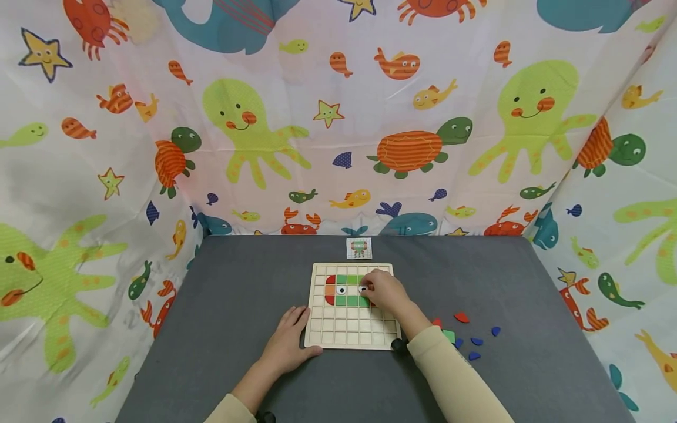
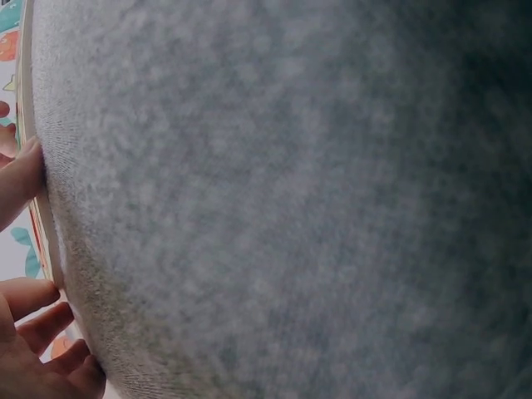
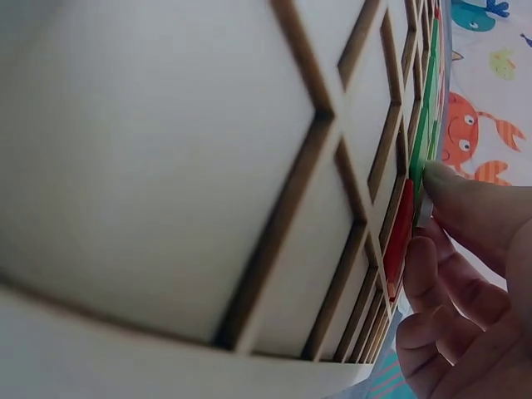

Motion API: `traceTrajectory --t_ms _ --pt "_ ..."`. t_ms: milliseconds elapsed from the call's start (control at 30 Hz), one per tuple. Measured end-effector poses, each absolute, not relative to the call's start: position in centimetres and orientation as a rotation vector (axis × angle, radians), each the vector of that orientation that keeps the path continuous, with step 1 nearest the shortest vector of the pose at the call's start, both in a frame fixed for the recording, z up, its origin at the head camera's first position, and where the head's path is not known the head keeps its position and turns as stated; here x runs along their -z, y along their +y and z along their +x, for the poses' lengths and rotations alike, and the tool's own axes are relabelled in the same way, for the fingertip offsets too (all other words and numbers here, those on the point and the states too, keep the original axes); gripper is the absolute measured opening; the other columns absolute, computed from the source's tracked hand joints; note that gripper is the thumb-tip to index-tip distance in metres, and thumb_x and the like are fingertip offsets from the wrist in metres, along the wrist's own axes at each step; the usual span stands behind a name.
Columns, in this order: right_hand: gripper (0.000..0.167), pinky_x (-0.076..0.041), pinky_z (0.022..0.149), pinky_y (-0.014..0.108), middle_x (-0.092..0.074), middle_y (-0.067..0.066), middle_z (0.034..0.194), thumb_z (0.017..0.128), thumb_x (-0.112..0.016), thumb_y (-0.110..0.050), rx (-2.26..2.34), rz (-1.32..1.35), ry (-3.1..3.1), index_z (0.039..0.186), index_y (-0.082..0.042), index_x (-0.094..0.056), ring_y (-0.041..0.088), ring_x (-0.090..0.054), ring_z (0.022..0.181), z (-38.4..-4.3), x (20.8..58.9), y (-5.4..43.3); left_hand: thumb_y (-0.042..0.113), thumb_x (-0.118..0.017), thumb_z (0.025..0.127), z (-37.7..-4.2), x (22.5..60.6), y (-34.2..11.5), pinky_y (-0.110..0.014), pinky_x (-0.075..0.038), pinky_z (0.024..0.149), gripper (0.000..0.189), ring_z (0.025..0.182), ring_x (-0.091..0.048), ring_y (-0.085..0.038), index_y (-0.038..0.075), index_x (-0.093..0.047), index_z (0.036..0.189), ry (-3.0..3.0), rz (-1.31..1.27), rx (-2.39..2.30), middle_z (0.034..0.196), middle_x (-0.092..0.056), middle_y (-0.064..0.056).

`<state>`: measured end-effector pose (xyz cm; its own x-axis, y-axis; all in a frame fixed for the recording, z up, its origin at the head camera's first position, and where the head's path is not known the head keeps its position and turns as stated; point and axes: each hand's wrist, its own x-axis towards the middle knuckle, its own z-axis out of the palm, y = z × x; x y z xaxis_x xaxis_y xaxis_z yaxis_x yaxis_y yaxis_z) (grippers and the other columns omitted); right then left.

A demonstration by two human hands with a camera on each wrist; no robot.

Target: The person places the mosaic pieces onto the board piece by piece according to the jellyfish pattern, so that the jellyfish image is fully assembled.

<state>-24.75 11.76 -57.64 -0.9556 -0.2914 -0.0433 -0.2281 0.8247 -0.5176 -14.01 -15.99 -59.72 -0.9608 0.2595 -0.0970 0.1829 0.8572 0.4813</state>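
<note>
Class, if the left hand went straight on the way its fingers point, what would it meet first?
The wooden grid board, at its left edge. The left hand seems to touch it there, though exact contact is hard to judge.

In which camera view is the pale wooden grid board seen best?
Head view: the board appears nearly whole, partly hidden behind the right hand. The right wrist view shows part of it close up; the left wrist view, just a thin edge.

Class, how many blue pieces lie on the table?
4 blue pieces: one beside the loose green piece, one farthest right, one between these, one nearest the person. The right sleeve may hide more.
</note>
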Motion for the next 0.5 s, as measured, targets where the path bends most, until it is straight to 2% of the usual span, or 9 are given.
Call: traceTrajectory --t_ms 167,333,500 --pt "0.018 -0.053 0.077 0.04 -0.067 -0.001 0.097 0.088 -0.08 -0.024 0.778 -0.406 2.888 0.106 -0.018 -0.078 0.015 -0.06 0.083 -24.8 57.5 11.7 0.05 -0.084 0.079 -14.0 59.7 -16.0 -0.056 -0.039 0.111 0.1 0.151 -0.025 -0.038 0.007 -0.038 0.156 2.871 0.345 -0.724 0.16 -0.037 -0.014" --pt "0.021 -0.056 0.081 0.043 -0.07 0.002 0.106 0.09 -0.078 -0.022 0.823 -0.401 2.891 0.11 -0.015 -0.078 0.02 -0.066 0.093 -24.7 56.7 12.3 0.051 -0.083 0.079 -14.0 59.8 -16.0 -0.056 -0.039 0.112 0.1 0.151 -0.026 -0.038 0.006 -0.039 0.156 2.874 0.351 -0.72 0.16 -0.037 -0.014" --pt "0.023 -0.055 0.073 0.04 -0.071 0.005 0.109 0.092 -0.076 -0.021 0.858 -0.367 2.904 0.113 -0.012 -0.077 0.02 -0.066 0.088 -24.1 55.4 13.6 0.051 -0.083 0.079 -14.0 59.7 -15.9 -0.056 -0.039 0.112 0.1 0.151 -0.025 -0.038 0.007 -0.038 0.156 2.869 0.348 -0.718 0.16 -0.037 -0.014"
